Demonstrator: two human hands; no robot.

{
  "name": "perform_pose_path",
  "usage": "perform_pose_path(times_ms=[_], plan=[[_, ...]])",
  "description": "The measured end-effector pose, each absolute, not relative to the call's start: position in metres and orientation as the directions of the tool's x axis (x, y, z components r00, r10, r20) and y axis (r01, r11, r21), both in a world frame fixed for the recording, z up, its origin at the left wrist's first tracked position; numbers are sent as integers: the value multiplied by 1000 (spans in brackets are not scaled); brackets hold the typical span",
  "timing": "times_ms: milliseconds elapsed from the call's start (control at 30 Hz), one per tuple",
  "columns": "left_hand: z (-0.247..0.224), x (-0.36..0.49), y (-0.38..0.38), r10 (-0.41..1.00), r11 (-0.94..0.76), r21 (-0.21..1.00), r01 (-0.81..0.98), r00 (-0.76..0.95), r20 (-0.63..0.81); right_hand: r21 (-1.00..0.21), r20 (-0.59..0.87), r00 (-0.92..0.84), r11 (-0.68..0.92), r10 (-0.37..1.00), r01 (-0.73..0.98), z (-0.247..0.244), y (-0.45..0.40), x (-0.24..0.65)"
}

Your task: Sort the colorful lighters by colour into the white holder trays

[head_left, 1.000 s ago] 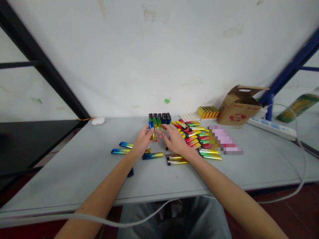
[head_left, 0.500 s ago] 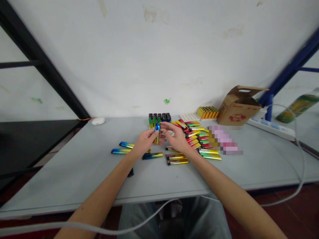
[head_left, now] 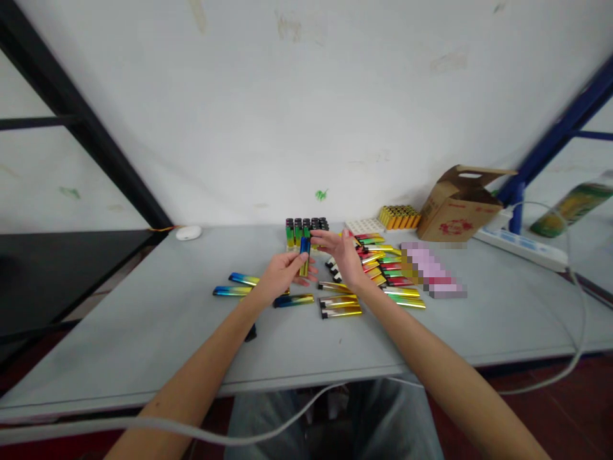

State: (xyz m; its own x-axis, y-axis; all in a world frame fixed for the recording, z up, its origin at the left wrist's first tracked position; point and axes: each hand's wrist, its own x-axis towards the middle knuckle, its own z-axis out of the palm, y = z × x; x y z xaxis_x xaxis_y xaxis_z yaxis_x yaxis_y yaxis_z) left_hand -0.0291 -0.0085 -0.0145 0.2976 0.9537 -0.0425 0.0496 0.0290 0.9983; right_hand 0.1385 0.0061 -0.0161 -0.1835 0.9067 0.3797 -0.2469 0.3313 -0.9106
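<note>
My left hand (head_left: 282,271) is closed on a blue-and-gold lighter (head_left: 304,248), holding it upright above the table. Just right of it, my right hand (head_left: 347,259) has its fingers spread, with nothing visible in them. Behind the held lighter, dark-topped lighters (head_left: 297,229) stand in rows. Loose blue-and-yellow lighters (head_left: 297,299) lie around my left forearm. Gold lighters (head_left: 341,312) lie below my right hand, and a pile of red, green and yellow ones (head_left: 376,259) spreads to its right, partly hidden by the hand.
Against the wall are a white tray with holes (head_left: 364,225), a block of upright orange lighters (head_left: 399,218) and an open cardboard box (head_left: 453,220). A power strip (head_left: 524,249) lies at the right. A white case (head_left: 188,233) sits at back left. A pale cable (head_left: 582,306) loops at right.
My right hand has moved slightly right, away from the lighter, and its fingers have spread. My left hand keeps the lighter in nearly the same place.
</note>
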Motion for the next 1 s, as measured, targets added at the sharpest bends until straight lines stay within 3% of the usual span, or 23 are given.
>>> perform_pose_path(times_ms=[100,267,533,733,1000], plan=[[-15,-30,-8,956,5,996,89,293,-31,-906,351,-202,277,914,-322,-14,7,139],[-16,-30,-8,960,-11,992,127,280,-25,-914,341,-227,265,912,-308,-8,6,140],[-16,-30,-8,960,-23,987,157,280,-22,-863,501,-184,504,846,-31,-15,0,144],[-16,-30,-7,964,-40,988,149,265,-1,-864,498,-215,503,840,-34,-19,0,141],[-15,-29,-8,960,-57,988,142,278,16,-814,532,-193,560,825,151,-16,0,142]])
